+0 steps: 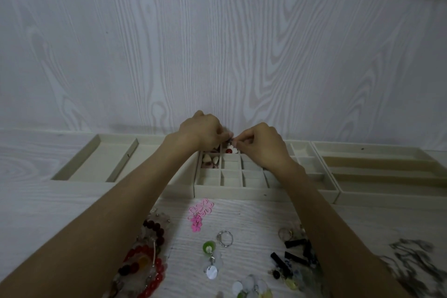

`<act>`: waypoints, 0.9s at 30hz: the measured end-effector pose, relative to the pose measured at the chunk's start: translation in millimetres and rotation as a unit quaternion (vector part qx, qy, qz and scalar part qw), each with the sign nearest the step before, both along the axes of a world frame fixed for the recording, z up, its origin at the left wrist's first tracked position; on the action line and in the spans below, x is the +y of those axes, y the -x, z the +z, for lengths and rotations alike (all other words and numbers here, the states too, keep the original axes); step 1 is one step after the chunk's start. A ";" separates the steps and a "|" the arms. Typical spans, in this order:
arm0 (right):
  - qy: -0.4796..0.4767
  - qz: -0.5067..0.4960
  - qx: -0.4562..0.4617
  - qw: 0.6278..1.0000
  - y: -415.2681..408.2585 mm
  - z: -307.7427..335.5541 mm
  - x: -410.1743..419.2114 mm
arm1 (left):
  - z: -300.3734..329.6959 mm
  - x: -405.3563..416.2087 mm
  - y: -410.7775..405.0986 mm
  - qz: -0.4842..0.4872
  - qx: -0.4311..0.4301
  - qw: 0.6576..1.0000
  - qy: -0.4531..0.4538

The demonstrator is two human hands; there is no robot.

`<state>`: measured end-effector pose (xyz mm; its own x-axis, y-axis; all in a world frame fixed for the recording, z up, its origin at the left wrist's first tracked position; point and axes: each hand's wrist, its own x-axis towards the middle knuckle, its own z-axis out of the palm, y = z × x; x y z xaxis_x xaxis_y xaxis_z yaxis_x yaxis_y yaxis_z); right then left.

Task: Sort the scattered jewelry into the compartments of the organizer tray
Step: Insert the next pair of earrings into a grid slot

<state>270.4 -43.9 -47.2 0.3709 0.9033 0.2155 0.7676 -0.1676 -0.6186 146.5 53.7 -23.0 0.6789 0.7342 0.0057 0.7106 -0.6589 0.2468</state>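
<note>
Two hands meet above the far row of the grid organizer tray: the left hand and the right hand both have curled fingers that pinch one small dark piece between their tips; what it is I cannot tell. Just under it, a red and white earring lies in a far compartment, and the compartment to its left holds pale heart-shaped pieces. Nearer compartments show only lining. On the table, between the forearms, lie pink flower earrings, a silver ring and a green disc earring, with bare wood between them. A long-slot tray stands right, a wide tray left.
</note>
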 end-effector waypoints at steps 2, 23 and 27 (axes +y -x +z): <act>-0.001 0.002 0.016 1.000 -1.0 -0.8 0.8 | 0.7 1.1 2.1 -0.009 -0.021 1.000 -0.009; -0.020 -0.015 0.098 0.995 -5.4 10.3 -2.1 | 19.4 -3.8 7.6 -0.021 -0.052 0.998 -0.008; 0.003 -0.015 0.091 0.996 -3.3 10.0 -2.2 | 15.0 -4.6 3.7 -0.006 -0.047 0.999 -0.010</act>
<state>273.8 -46.1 -37.3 0.4307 0.8920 0.1374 0.6374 -0.1928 -0.7460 142.7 49.1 -8.0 0.6831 0.7254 0.0846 0.6770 -0.6725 0.2990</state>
